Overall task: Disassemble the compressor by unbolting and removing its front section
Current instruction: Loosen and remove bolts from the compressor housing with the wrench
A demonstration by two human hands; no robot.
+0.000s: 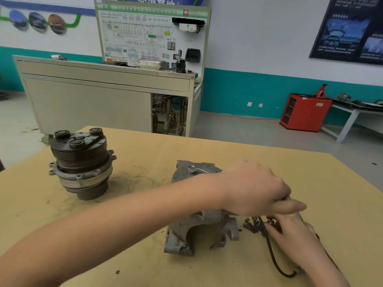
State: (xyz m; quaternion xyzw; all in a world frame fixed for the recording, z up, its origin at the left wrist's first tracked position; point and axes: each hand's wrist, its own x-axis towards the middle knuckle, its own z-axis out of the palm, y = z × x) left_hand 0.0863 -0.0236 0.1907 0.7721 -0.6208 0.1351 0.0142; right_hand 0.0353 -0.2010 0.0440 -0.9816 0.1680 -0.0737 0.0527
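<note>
Head view: you're reaching your left hand (255,187) across the compressor body (199,226), which is lying on its side on the tan table (207,150), near the front edge. Fingers are curling down round the handle of a wrench (191,169). Its ring end is poking out on the hand's far side, over the top of the body, and the shaft is coming out again under the thumb. Your right hand (294,235) is coming in from lower right, fingers pointing at a small pile of bolts (251,223) lying just beside the body. It's blurred, so can't tell if it's pinching one or only touching. A black cable (271,255) is looping over the table just beside that hand. The front section (80,162), the dark pulley end with its flange, is standing upright on the table's left side, well apart from the body, with neither hand touching it. Behind the table a beige cabinet (89,100) with a wiring board (149,34) is standing on the floor, and a red cabinet (306,112) is sitting by the far wall.
</note>
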